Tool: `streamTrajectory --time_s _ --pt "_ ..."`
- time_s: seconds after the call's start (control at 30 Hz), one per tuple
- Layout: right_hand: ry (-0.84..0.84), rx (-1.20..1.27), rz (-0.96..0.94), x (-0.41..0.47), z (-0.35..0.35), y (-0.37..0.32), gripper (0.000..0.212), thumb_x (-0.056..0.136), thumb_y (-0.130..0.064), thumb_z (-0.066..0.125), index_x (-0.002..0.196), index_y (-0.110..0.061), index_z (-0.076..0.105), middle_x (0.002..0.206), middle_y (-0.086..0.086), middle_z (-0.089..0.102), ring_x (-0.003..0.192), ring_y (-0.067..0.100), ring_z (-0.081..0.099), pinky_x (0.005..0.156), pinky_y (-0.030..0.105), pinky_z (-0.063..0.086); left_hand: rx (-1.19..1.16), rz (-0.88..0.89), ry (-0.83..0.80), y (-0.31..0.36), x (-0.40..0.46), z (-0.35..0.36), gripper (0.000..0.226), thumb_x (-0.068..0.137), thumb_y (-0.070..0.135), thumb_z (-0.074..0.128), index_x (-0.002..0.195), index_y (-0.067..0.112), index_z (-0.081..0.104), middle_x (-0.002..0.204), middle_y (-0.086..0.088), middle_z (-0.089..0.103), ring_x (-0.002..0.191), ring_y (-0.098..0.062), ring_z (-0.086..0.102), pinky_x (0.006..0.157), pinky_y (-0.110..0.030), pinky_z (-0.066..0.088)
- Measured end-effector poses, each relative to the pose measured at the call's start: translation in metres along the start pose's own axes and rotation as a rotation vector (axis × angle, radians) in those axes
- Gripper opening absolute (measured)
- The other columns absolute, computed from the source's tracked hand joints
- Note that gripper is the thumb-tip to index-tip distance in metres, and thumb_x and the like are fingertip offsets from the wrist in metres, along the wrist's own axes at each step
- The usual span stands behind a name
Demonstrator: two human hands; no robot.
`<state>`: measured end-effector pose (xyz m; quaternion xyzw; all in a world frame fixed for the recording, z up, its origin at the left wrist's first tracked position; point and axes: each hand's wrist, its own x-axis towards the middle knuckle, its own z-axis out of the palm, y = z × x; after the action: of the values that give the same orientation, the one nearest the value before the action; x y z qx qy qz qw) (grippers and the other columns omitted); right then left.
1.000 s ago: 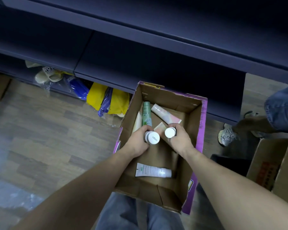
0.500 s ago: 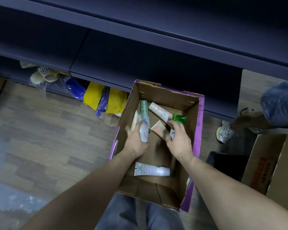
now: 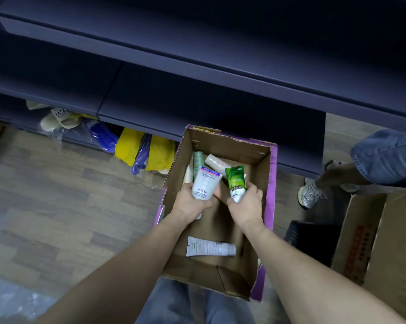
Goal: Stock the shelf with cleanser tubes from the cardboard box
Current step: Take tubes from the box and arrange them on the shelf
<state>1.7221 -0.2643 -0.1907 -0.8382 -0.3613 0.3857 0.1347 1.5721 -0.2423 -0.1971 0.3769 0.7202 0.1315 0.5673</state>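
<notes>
— So, what have the hands got?

— Each grips a tube over the open cardboard box (image 3: 271, 183) at centre frame. The left hand (image 3: 189, 203) is wrapped round a white tube (image 3: 204, 183) marked "Facial", crimped end up. The right hand (image 3: 247, 204) clasps a green tube (image 3: 236, 181), also crimped end up. The two hands sit side by side, not touching.

— Anything still in the box?

— Yes: a white tube with a white cap (image 3: 210, 247) lying flat near the lower end, and a pale green tube (image 3: 198, 160) and a pinkish one (image 3: 217, 163) at the far end.

— And the shelf?

— Dark blue shelves (image 3: 197, 66) run across the top of the frame, just beyond the box. A second carton (image 3: 382, 242) stands at lower right.
</notes>
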Motion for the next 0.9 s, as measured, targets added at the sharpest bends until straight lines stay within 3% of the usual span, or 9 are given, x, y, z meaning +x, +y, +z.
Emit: streamTrajectory --time_s 0.1,0.17,0.2,0.27,0.33,0.47,0.63,0.73,0.9 --pt "0.018 0.065 0.072 -0.004 -0.002 -0.006 0.060 0.085 -0.019 0.070 0.136 -0.003 0.042 0.132 0.017 0.042 0.119 0.033 0.048 0.095 0.030 0.040 0.085 0.034 0.072 0.006 -0.003 -0.002 0.066 0.071 0.024 0.080 0.129 0.017 0.049 0.117 -0.007 0.050 0.090 -0.019 0.060 0.051 -0.013 0.049" --pt "0.039 0.107 0.069 -0.008 -0.002 -0.009 0.061 0.086 -0.021 0.069 0.138 -0.005 0.042 0.132 0.016 0.042 0.120 0.034 0.048 0.098 0.031 0.039 0.171 0.061 0.098 0.010 -0.004 -0.002 0.066 0.073 0.030 0.078 0.131 0.017 0.049 0.119 -0.008 0.048 0.103 -0.025 0.057 0.079 -0.025 0.054" --pt "0.059 0.106 0.058 -0.010 -0.002 -0.010 0.062 0.086 -0.023 0.069 0.139 -0.007 0.042 0.132 0.015 0.043 0.121 0.034 0.047 0.100 0.033 0.037 0.235 0.074 0.107 0.013 -0.005 -0.003 0.068 0.074 0.035 0.077 0.134 0.019 0.049 0.121 -0.008 0.048 0.112 -0.027 0.052 0.092 -0.031 0.049" --pt "0.101 0.054 0.045 -0.010 -0.001 -0.012 0.063 0.086 -0.028 0.069 0.141 -0.011 0.043 0.132 0.014 0.047 0.122 0.035 0.044 0.103 0.038 0.035 0.263 0.104 0.101 0.021 -0.011 -0.005 0.076 0.066 0.045 0.075 0.134 0.021 0.049 0.123 -0.007 0.053 0.119 -0.029 0.047 0.098 -0.036 0.043" --pt "0.119 0.033 0.046 -0.013 -0.001 -0.015 0.062 0.087 -0.031 0.068 0.141 -0.013 0.044 0.132 0.012 0.049 0.122 0.035 0.043 0.104 0.039 0.035 0.211 0.125 0.092 0.028 -0.016 -0.008 0.082 0.055 0.048 0.071 0.130 0.020 0.052 0.119 -0.005 0.060 0.113 -0.026 0.056 0.093 -0.038 0.048" --pt "0.130 0.094 0.046 -0.021 -0.003 -0.022 0.058 0.088 -0.031 0.067 0.140 -0.015 0.047 0.130 0.012 0.051 0.121 0.033 0.048 0.100 0.035 0.039 0.237 0.191 0.143 0.034 -0.021 -0.015 0.064 0.064 0.032 0.081 0.121 0.016 0.054 0.112 -0.003 0.065 0.100 -0.025 0.062 0.081 -0.039 0.054" --pt "0.192 0.191 0.087 -0.036 -0.003 -0.029 0.052 0.080 -0.025 0.074 0.127 -0.011 0.056 0.119 0.010 0.063 0.108 0.028 0.061 0.087 0.031 0.045 0.267 0.241 0.168 0.035 -0.021 -0.030 0.059 0.068 0.028 0.083 0.116 0.012 0.053 0.112 -0.003 0.064 0.101 -0.024 0.061 0.074 -0.029 0.047" --pt "0.261 0.248 0.112 -0.052 -0.008 -0.033 0.051 0.074 -0.020 0.078 0.120 -0.011 0.057 0.108 0.006 0.067 0.096 0.024 0.064 0.070 0.025 0.040 0.286 0.318 0.184 0.038 -0.027 -0.039 0.056 0.068 0.030 0.083 0.112 0.013 0.052 0.113 -0.004 0.055 0.101 -0.023 0.057 0.076 -0.030 0.045" --pt "0.371 0.286 0.015 -0.073 -0.021 -0.044 0.050 0.069 -0.016 0.079 0.114 -0.010 0.057 0.108 0.007 0.063 0.089 0.021 0.061 0.067 0.025 0.038 0.296 0.401 0.240 0.056 -0.047 -0.052 0.055 0.068 0.028 0.081 0.111 0.012 0.051 0.112 -0.006 0.049 0.100 -0.026 0.055 0.080 -0.039 0.049"
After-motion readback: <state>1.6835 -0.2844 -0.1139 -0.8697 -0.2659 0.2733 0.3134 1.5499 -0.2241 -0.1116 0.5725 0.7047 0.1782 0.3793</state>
